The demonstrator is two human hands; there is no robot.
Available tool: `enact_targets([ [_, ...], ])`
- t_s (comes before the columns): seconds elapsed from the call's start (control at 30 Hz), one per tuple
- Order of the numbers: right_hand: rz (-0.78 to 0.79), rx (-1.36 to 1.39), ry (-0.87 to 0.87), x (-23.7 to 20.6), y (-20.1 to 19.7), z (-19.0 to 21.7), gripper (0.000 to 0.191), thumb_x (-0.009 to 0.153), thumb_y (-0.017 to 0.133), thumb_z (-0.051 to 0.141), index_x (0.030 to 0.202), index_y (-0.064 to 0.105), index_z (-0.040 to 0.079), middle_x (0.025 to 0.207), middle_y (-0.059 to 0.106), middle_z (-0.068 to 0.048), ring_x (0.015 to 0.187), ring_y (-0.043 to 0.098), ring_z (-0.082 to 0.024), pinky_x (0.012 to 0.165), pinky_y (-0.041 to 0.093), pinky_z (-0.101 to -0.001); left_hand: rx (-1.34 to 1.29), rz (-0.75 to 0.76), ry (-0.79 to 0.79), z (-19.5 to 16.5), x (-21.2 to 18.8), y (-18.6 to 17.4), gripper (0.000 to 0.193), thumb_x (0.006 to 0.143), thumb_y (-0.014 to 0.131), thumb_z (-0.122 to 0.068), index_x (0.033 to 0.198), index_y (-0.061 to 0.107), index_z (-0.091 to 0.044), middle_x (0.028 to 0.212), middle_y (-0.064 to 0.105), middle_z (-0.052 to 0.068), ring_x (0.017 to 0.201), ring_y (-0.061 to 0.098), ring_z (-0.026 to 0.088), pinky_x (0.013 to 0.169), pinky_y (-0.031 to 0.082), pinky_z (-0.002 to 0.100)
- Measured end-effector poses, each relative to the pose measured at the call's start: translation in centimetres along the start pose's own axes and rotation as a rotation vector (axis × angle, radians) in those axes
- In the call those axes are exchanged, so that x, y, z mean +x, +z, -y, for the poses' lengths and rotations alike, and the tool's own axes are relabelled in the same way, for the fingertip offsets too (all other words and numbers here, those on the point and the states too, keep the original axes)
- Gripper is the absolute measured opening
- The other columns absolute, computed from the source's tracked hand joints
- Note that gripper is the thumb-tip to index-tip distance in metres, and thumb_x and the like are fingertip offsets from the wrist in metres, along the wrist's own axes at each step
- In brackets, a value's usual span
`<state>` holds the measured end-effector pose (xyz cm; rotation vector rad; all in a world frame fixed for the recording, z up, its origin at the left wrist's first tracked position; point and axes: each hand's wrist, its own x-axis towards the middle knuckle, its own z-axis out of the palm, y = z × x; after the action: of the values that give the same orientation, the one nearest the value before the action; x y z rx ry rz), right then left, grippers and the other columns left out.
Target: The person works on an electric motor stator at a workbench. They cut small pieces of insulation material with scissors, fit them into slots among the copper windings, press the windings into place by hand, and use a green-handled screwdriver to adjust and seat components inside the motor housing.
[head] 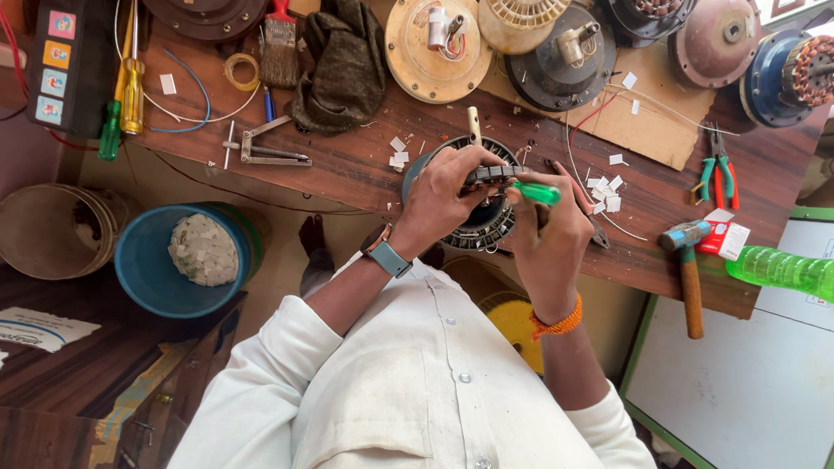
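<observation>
Motor stator [478,218] at the front edge of the wooden bench [364,163]; my left hand [441,198] has fingers clamped on its rim, my right hand [551,235] fingers closed around a green-handled screwdriver [537,192]. Paper scraps [606,187], pliers [718,171] and hammer [686,262] lie beside; fan motor housings [438,32] line the back. A blue bucket [157,262] stands on the floor below.

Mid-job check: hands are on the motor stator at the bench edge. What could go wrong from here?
The green-handled tool in the right hand works close to the left hand; a slip could jab its fingers. The stator overhangs the wooden bench edge and might drop. The hammer handle also sticks past the edge and could get knocked off.
</observation>
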<state>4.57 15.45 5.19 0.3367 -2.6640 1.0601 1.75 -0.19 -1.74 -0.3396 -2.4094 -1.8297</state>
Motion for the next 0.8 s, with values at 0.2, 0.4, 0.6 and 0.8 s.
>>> enact_targets([
  [0.2,0.157,0.500,0.222,2.3,-1.5,-3.5,0.016,0.113,0.054,0.013,0.123,0.051,0.000,0.108,0.071,-0.008,0.079,0.070,-0.008,0.065,0.063,-0.0231,-0.017,-0.031,0.029,0.3,0.3,0.2,0.030,0.086,0.078,-0.012,0.113,0.066,-0.015,0.107,0.071,0.002,0.104,0.065,0.028,0.089,0.052,0.041],
  [0.4,0.233,0.455,0.057,1.8,-1.5,-5.9,0.012,0.118,0.048,0.013,0.122,0.045,0.002,0.116,0.072,-0.014,0.085,0.071,-0.011,0.070,0.062,-0.0245,-0.001,-0.019,-0.007,0.3,0.3,0.3,0.030,0.086,0.079,-0.012,0.113,0.067,-0.016,0.105,0.071,0.001,0.103,0.065,0.027,0.085,0.053,0.042],
  [0.6,0.235,0.591,-0.071,0.4,-0.9,-8.0,0.008,0.116,0.045,0.010,0.122,0.042,0.005,0.121,0.071,-0.016,0.064,0.060,-0.005,0.063,0.053,-0.0217,0.003,0.010,-0.009,0.3,0.3,0.2,0.030,0.086,0.079,-0.013,0.114,0.067,-0.016,0.105,0.071,0.001,0.104,0.066,0.026,0.086,0.053,0.041],
  [0.8,0.206,0.405,-0.232,2.3,-1.1,-6.6,0.012,0.115,0.059,0.011,0.120,0.054,0.000,0.112,0.074,-0.017,0.093,0.074,-0.018,0.077,0.064,-0.0285,0.014,-0.009,0.019,0.3,0.5,0.1,0.031,0.085,0.078,-0.011,0.114,0.066,-0.016,0.108,0.072,0.002,0.107,0.066,0.028,0.091,0.053,0.041],
])
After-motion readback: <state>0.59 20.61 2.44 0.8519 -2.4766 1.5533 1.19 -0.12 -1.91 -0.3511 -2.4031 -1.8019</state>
